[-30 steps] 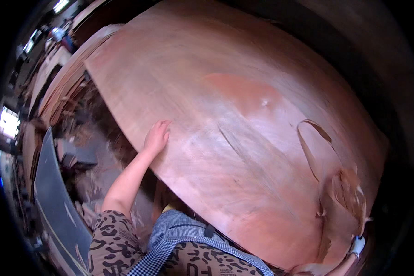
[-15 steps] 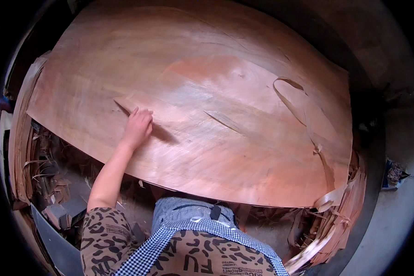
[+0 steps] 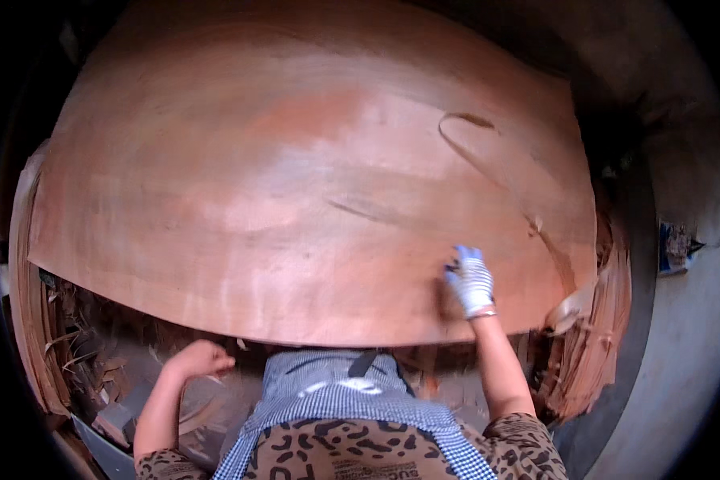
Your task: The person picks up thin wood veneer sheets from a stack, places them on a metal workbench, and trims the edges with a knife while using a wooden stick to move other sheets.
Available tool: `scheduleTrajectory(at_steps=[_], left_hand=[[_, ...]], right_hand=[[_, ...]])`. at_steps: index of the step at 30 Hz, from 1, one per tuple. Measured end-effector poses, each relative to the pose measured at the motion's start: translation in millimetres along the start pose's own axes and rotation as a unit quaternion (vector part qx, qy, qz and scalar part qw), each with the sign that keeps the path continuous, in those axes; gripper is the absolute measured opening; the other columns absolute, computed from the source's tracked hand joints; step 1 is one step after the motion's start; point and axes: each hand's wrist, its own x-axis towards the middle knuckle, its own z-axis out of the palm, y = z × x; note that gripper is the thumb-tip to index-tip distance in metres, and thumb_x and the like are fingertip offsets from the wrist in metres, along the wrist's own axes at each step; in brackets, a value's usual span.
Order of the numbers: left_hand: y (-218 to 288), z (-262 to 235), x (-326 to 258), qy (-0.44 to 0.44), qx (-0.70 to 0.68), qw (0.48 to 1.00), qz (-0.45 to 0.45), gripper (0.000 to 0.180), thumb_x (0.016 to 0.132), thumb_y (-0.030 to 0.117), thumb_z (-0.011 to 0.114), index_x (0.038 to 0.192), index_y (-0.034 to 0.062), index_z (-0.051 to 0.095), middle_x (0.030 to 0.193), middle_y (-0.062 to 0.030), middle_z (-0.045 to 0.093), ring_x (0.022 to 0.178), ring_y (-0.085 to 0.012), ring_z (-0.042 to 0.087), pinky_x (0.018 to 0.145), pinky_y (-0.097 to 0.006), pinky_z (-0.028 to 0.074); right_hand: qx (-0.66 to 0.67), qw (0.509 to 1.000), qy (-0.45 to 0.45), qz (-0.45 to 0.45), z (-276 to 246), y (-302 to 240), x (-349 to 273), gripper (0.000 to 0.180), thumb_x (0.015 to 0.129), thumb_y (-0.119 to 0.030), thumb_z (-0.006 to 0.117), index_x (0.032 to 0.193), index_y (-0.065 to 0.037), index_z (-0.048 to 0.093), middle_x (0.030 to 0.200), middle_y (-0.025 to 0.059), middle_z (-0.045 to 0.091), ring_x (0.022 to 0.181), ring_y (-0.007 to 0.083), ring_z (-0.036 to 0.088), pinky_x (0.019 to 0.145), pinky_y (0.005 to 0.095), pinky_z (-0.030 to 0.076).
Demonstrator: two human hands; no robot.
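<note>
Head view shows us first the biggest thing, 1 wide sheet of reddish-brown wood veneer (image 3: 296, 200), which fills almost the whole picture and lies flat in front of us, with its near edge curving just above our apron. In its right part we see a long curved split (image 3: 488, 152) and a shorter dark crack (image 3: 360, 210) near the middle. Under the sheet, at the left and right sides, the ragged edges of a veneer stack (image 3: 592, 352) come out, and below the left edge lie broken veneer scraps (image 3: 80, 360). Next in size is our checked blue-and-white apron (image 3: 352, 400) over leopard-print sleeves (image 3: 528, 448). Our right hand (image 3: 470, 280), in a white knitted glove, rests flat on the sheet close to its near edge, fingers spread, pressing and not grasping anything. Our left hand (image 3: 204, 358) is bare, curled into a loose fist just below the near edge of the sheet; we cannot tell if it holds something.
</note>
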Motion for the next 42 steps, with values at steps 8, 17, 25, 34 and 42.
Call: scheduleTrajectory(at_steps=[8,17,25,34,42], left_hand=[[82,-131,154,0.621,0.188,0.758,0.065,0.052,0.081,0.024,0.051,0.127,0.0058,0.035,0.135,-0.0134,0.03,0.125,-0.0298,0.025,0.103,-0.043,0.019],[81,-133,217,0.591,0.165,0.79,-0.001,0.067,0.076,0.028,0.053,0.132,0.0052,0.025,0.139,-0.0143,0.021,0.129,-0.0308,0.016,0.104,-0.047,0.009],[67,-135,223,0.573,0.142,0.807,-0.009,0.07,0.07,0.028,0.055,0.131,0.0074,0.028,0.138,-0.0151,0.022,0.128,-0.034,0.016,0.103,-0.052,0.008],[67,-118,199,0.559,0.11,0.822,-0.004,0.068,0.066,0.021,0.05,0.128,0.0032,0.03,0.136,-0.0192,0.024,0.128,-0.0375,0.017,0.103,-0.053,0.007],[70,-83,157,0.562,0.114,0.819,0.011,0.064,0.07,0.028,0.048,0.126,0.0031,0.033,0.134,-0.0205,0.028,0.126,-0.0396,0.02,0.1,-0.056,0.009]], right_hand=[[0.081,0.976,0.069,-0.189,-15,-119,187,0.03,0.075,-0.014,0.055,0.105,-0.014,0.05,0.101,0.0157,0.051,0.078,0.0352,0.056,0.065,0.043,0.048],[0.015,0.982,0.033,-0.185,21,-163,429,0.03,0.077,-0.017,0.052,0.107,-0.015,0.054,0.12,0.0188,0.044,0.096,0.0337,0.054,0.079,0.0415,0.045],[-0.082,0.974,0.02,-0.212,54,-209,511,0.03,0.085,-0.015,0.036,0.11,-0.005,0.05,0.106,0.0179,0.055,0.093,0.0329,0.057,0.077,0.0434,0.046],[-0.113,0.988,0.035,-0.094,-18,-209,575,0.028,0.08,-0.008,0.046,0.105,-0.006,0.058,0.11,0.0149,0.056,0.1,0.0315,0.055,0.079,0.043,0.047],[-0.148,0.984,0.037,-0.09,-47,-207,579,0.029,0.082,-0.011,0.043,0.107,-0.006,0.058,0.114,0.0145,0.052,0.104,0.0313,0.052,0.085,0.0411,0.044]])
